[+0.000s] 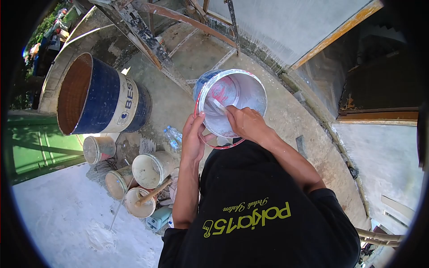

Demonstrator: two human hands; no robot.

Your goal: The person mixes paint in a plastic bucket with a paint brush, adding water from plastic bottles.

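Observation:
A paint bucket (pixel 254 85), blue outside and smeared white and pink within, tilts with its mouth facing me. My left hand (pixel 195 136) is closed on its near left rim, beside the red handle (pixel 229 146). My right hand (pixel 249 123) reaches over the near rim with fingers wrapped round a pale, narrow, flat tool (pixel 217 106). That tool points into the bucket, close to its inner wall; its exact kind does not show.
A large blue-and-white drum (pixel 105 98) lies at left. Several whitish buckets (pixel 153 170) stand below it, one with a wooden stick (pixel 154 192). Plastic bottles (pixel 173 137) lie nearby. A paint-spattered ladder or scaffold frame (pixel 149 40) stands ahead, and a white wall (pixel 286 27) borders the right.

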